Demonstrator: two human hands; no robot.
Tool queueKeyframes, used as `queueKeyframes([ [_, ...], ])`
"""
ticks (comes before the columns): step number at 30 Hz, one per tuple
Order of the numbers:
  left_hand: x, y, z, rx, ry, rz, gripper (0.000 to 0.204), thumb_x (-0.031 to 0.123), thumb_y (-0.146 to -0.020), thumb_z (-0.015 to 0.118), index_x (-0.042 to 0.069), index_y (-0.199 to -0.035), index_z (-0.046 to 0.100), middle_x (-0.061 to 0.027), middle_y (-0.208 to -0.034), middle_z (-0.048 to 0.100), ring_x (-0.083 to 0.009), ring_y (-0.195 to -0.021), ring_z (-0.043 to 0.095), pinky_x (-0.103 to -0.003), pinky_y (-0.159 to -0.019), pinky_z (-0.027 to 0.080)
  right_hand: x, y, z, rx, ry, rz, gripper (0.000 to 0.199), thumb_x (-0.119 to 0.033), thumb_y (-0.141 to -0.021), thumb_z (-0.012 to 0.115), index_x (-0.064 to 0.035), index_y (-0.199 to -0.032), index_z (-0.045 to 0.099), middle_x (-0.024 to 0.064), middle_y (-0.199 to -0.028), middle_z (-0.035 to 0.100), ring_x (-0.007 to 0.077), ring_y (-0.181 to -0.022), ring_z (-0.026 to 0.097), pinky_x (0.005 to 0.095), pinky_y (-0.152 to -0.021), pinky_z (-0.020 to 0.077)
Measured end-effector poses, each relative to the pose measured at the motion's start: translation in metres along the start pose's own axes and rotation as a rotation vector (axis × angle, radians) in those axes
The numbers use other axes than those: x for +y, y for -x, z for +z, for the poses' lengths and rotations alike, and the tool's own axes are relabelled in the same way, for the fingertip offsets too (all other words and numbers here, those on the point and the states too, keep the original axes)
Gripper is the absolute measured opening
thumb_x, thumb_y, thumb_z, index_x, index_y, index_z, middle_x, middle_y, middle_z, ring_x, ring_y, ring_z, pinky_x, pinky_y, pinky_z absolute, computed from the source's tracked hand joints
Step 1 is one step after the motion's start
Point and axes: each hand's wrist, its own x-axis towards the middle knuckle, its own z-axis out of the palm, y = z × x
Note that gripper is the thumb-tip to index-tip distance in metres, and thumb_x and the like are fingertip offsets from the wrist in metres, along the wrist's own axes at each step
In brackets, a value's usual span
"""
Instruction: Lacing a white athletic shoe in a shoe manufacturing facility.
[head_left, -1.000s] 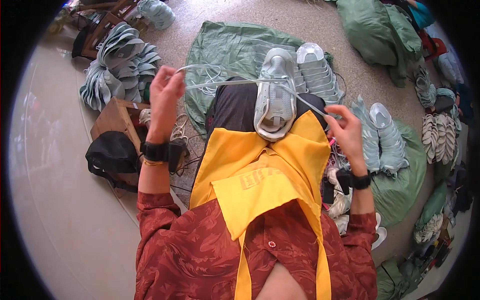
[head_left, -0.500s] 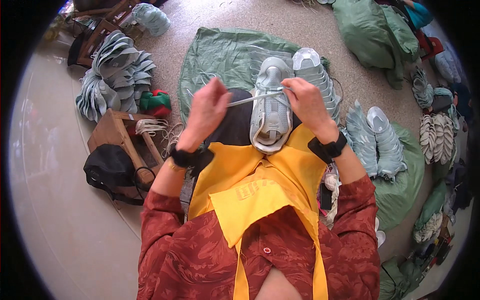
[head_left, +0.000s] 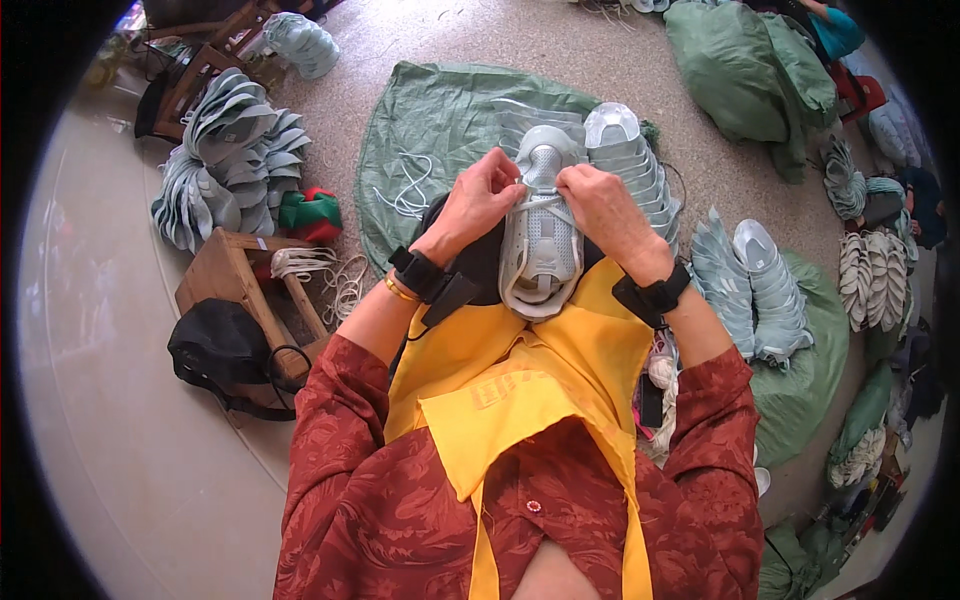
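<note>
A pale grey-green sneaker upper (head_left: 541, 245) lies on my lap, its toe pointing away from me and its heel opening near. A light shoelace (head_left: 543, 203) crosses its middle. At the upper's left edge, my left hand (head_left: 483, 200) has its fingers pinched together on the shoelace. My right hand (head_left: 607, 208) is closed at the right eyelet edge, thumb and forefinger pinching the lace there. The fingertips partly hide the lace ends. Just beyond the toe rests a row of nested uppers (head_left: 635, 165).
A green woven sack (head_left: 400, 120) is spread ahead, with loose laces (head_left: 405, 190) on it. To the left stand stacked uppers (head_left: 225, 150), a wooden stool (head_left: 225, 265) and a black bag (head_left: 222, 340). More nested uppers (head_left: 775, 290) sit at the right on another green sack (head_left: 815, 385).
My left hand has come in from the left, where it held the lace stretched out, to the upper's left edge. My right hand has shifted slightly nearer and stays at the right edge.
</note>
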Motion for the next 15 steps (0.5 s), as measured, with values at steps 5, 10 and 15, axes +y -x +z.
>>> queueKeyframes([
  [5,-0.008,-0.005,0.003,0.017,0.051,0.006,0.016,0.012,-0.089,0.07,0.0,-0.096,0.063,-0.0049,-0.081,0.065,-0.0116,-0.076,0.06,-0.029,-0.07,0.051,-0.005,0.0,0.002,0.066,0.009,-0.033,0.004,-0.002,-0.094,0.058,0.002,-0.094,0.057,0.0211,-0.088,0.064,0.0402,-0.083,0.066,0.0456,-0.071,0.0557],
  [10,-0.004,-0.01,-0.003,-0.098,0.1,-0.065,0.013,0.012,-0.091,0.069,0.001,-0.093,0.062,-0.0005,-0.084,0.062,-0.0087,-0.078,0.056,-0.026,-0.07,0.049,-0.006,0.003,0.003,0.13,-0.013,-0.047,0.007,-0.004,-0.092,0.059,0.0012,-0.093,0.055,0.0213,-0.084,0.062,0.0407,-0.078,0.066,0.0467,-0.069,0.0558],
  [15,-0.007,-0.006,-0.01,-0.158,0.303,-0.116,0.009,0.012,-0.097,0.065,0.005,-0.1,0.061,0.005,-0.085,0.055,-0.0046,-0.077,0.048,-0.021,-0.068,0.041,-0.006,0.007,0.008,0.203,-0.097,0.04,0.009,-0.003,-0.089,0.062,0.0006,-0.093,0.054,0.02,-0.08,0.062,0.0398,-0.075,0.066,0.0469,-0.067,0.0541],
])
